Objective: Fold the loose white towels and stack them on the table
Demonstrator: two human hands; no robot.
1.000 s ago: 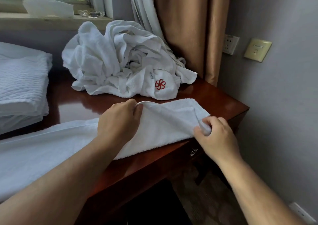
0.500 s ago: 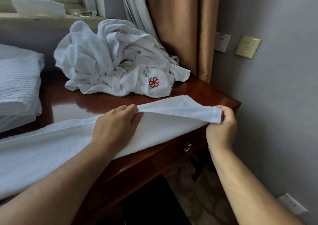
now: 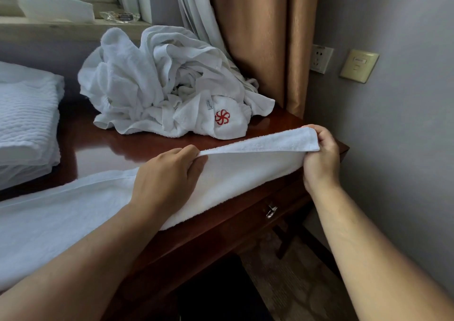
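Observation:
A long white towel (image 3: pixel 73 212) lies spread along the front of the dark wooden table (image 3: pixel 103 146). My left hand (image 3: pixel 167 173) pinches its far edge near the middle. My right hand (image 3: pixel 319 158) grips the towel's right end, lifted off the table near the right corner. The stretch of towel between my hands is raised and taut. A heap of loose white towels (image 3: pixel 162 87), one with a red pinwheel logo (image 3: pixel 222 117), sits at the back of the table. A stack of folded white towels (image 3: pixel 27 122) stands at the left.
A brown curtain (image 3: pixel 260 36) hangs behind the heap. The grey wall with a socket (image 3: pixel 320 58) and a switch plate (image 3: pixel 358 65) is close on the right. A window sill (image 3: pixel 49 26) runs behind. A drawer handle (image 3: pixel 270 210) is under the table's front edge.
My right hand has taken the towel's right end and lifted it up and rightward off the table. My left hand keeps its pinch on the far edge, now raised slightly.

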